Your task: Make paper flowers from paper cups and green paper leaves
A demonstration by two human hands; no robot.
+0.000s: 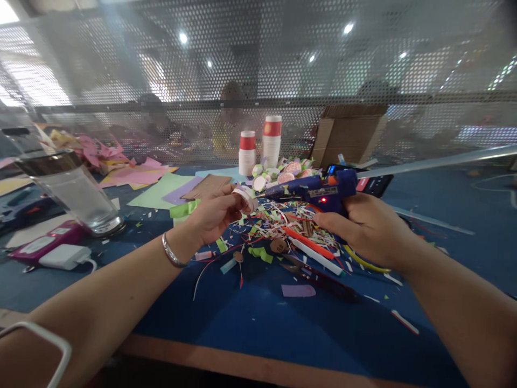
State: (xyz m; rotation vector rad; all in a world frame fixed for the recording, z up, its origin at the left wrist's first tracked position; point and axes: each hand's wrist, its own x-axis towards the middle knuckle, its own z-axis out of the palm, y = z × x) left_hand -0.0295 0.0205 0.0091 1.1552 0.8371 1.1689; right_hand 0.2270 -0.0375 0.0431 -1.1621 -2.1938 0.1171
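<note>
My left hand point(212, 215) pinches a small round white paper piece point(245, 199), like a ring or a cut cup part, over the table. In my right hand point(365, 226) is a blue hot glue gun point(311, 186) with a small red light lit. Its nozzle points left and reaches the edge of the white piece; whether they touch I cannot tell. A long clear glue stick point(436, 160) sticks out of the gun's back to the right. Below both hands spreads a heap of paper scraps and strips point(274, 218). Scissors point(323, 277) lie nearer to me.
Two stacks of paper cups point(271, 143) stand behind the scraps. A phone point(375, 185) and a cardboard box point(349, 134) are at the back right. On the left are a glass water bottle point(76, 188), a purple power strip point(48, 242) and coloured paper sheets point(157, 191). A perforated screen point(202, 70) closes the back.
</note>
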